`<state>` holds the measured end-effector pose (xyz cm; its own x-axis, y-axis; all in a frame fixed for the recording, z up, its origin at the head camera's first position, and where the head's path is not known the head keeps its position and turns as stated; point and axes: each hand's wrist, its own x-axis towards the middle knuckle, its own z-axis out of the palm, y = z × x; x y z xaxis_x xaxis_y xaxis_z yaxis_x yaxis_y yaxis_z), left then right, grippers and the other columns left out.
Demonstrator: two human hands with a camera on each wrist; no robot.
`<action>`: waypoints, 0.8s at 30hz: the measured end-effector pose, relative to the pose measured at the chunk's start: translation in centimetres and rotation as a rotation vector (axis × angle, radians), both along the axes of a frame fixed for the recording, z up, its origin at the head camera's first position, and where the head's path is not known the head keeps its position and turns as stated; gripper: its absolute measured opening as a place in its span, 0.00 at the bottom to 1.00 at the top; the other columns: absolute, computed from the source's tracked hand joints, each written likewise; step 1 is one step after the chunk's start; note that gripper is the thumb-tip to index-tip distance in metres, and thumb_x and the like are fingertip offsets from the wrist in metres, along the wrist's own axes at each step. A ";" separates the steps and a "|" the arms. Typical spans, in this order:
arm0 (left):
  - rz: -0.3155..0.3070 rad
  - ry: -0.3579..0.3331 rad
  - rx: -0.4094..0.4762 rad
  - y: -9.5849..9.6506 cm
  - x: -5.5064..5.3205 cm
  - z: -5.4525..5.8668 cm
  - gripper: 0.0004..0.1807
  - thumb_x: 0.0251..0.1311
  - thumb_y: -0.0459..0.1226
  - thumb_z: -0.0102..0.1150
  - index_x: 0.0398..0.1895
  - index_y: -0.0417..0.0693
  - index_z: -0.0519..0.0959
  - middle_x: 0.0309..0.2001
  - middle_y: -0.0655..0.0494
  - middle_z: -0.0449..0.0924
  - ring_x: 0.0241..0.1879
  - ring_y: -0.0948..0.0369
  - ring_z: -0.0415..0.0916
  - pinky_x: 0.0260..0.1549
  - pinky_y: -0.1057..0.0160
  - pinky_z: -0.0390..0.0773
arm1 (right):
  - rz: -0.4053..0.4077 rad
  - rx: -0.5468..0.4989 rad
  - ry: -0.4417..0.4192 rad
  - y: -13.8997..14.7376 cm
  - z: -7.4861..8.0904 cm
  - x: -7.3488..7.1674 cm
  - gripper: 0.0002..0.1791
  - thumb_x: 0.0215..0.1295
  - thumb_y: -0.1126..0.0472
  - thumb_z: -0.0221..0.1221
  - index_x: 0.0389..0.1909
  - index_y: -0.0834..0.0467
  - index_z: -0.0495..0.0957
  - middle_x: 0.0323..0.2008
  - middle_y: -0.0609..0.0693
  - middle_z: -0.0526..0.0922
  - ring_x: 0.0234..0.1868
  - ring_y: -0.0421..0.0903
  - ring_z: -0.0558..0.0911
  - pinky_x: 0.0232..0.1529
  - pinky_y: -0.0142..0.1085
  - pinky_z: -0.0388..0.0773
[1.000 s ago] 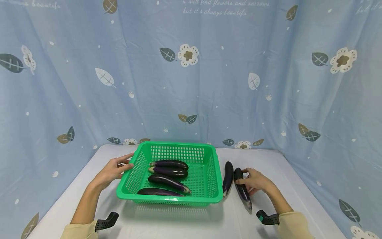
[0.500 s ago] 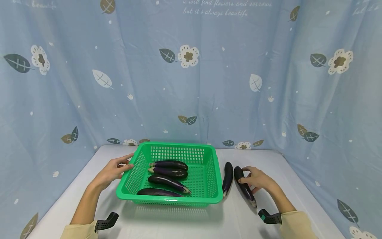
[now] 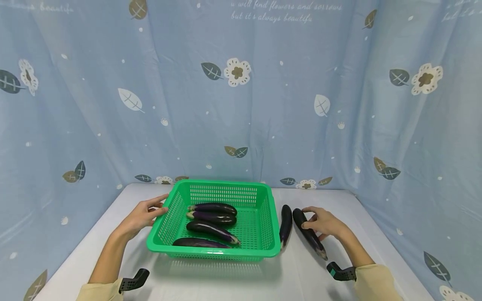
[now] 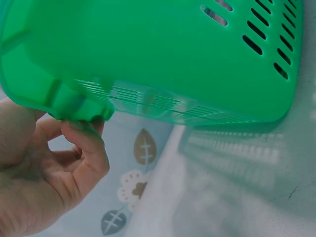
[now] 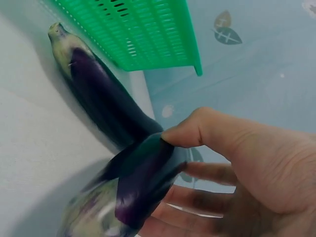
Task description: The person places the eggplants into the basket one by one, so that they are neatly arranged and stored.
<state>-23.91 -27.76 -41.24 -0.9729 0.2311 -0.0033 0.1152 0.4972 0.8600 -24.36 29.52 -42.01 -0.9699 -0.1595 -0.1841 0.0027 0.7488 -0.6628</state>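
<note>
On the left of the head view, my left hand (image 3: pixel 144 216) pinches the side rim of a green plastic basket (image 3: pixel 214 251). Its thumb and fingers meet at that rim in the left wrist view. Several dark purple eggplants (image 3: pixel 211 231) lie inside the basket. To the basket's right, my right hand (image 3: pixel 324 222) grips an eggplant (image 3: pixel 315 241) between thumb and fingers, its pale stem end pointing toward me. Another eggplant (image 3: pixel 285 225) lies on the table between this one and the basket, and the two overlap in the right wrist view.
The white table (image 3: pixel 211 286) runs back to a blue curtain (image 3: pixel 241 113) printed with leaves and flowers. More curtain hangs along the left and right sides. A black camera mount (image 3: pixel 134 280) sits at each wrist.
The eggplant in my right hand has turned, its stem end swinging right and its other end shifting slightly left and away. My left hand and the basket stay put.
</note>
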 end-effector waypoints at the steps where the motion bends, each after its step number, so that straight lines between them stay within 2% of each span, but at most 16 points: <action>1: -0.001 -0.001 0.000 0.0 0.0 0.0 0.39 0.70 0.48 0.55 0.78 0.48 0.53 0.62 0.36 0.65 0.57 0.51 0.72 0.47 0.44 0.78 | 0.004 0.000 0.009 0.0 0.1 0.0 0.38 0.59 0.57 0.66 0.69 0.61 0.66 0.41 0.58 0.82 0.33 0.47 0.81 0.24 0.43 0.83; 8: -0.001 0.009 -0.002 0.0 0.1 -0.1 0.38 0.70 0.47 0.55 0.78 0.48 0.54 0.61 0.36 0.66 0.55 0.55 0.73 0.47 0.44 0.78 | 0.026 -0.003 0.040 -0.3 1.7 0.2 0.38 0.60 0.58 0.66 0.70 0.60 0.65 0.41 0.59 0.83 0.33 0.47 0.81 0.24 0.42 0.83; 16: 0.002 0.020 -0.005 -0.1 0.1 -0.4 0.38 0.69 0.47 0.56 0.78 0.48 0.54 0.61 0.36 0.67 0.52 0.57 0.73 0.47 0.44 0.79 | 0.056 0.006 0.078 0.0 2.2 -0.2 0.38 0.60 0.58 0.65 0.71 0.60 0.63 0.42 0.61 0.84 0.33 0.48 0.85 0.24 0.42 0.83; 24: 0.004 0.035 -0.007 -0.1 -0.1 -0.7 0.38 0.69 0.47 0.56 0.78 0.48 0.55 0.60 0.36 0.68 0.49 0.58 0.74 0.46 0.44 0.79 | 0.119 0.028 0.133 -0.1 3.6 -0.4 0.37 0.62 0.58 0.65 0.71 0.60 0.63 0.44 0.64 0.84 0.34 0.48 0.85 0.24 0.41 0.83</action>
<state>-24.06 -27.86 -41.97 -0.9734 0.2272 0.0291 0.1429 0.5034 0.8522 -24.81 29.40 -38.40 -0.9604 -0.2717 -0.0618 -0.1735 0.7567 -0.6303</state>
